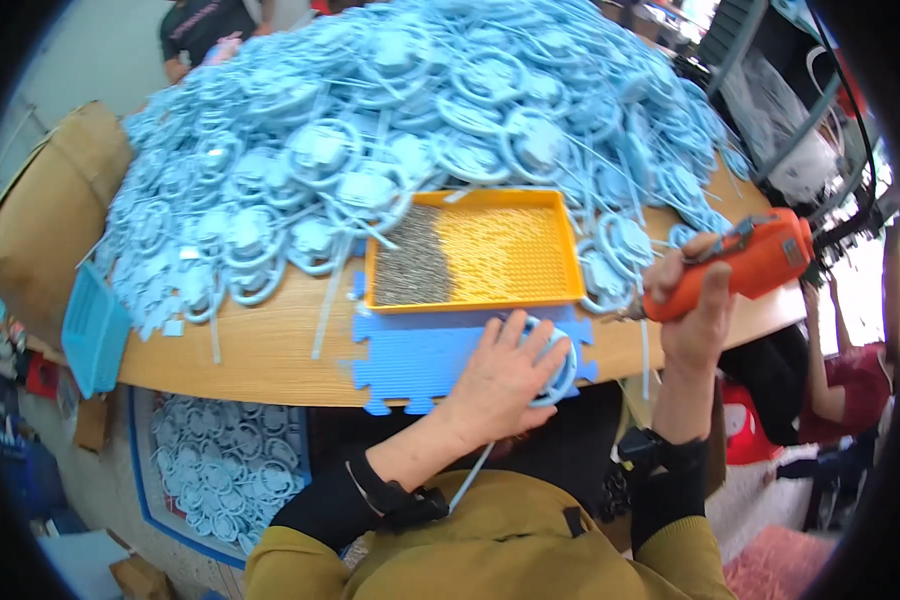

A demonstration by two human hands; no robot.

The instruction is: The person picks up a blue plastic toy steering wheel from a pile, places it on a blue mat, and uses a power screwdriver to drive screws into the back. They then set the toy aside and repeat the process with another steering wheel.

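My left hand (505,378) lies over a light-blue plastic ring part (567,375), its fingers holding the part down on a blue foam mat (405,350). Much of the part is hidden under the palm, and a thin pale-blue strip (473,475) hangs from there toward my lap. In my right hand (695,310) is an orange power screwdriver (755,265), gripped round its body and raised off the table to the right. Its tip points left. Just beyond the mat sits a yellow tray (510,303), with grey screws on its left side and yellowish ones on its right.
A large heap of light-blue ring parts (390,110) covers the far table. At left are a turquoise basket (95,330) and a brown cardboard box (55,200). Below the table's edge stands a bin (142,470) of more parts. A black cable (860,130) hangs at right. Other people are nearby.
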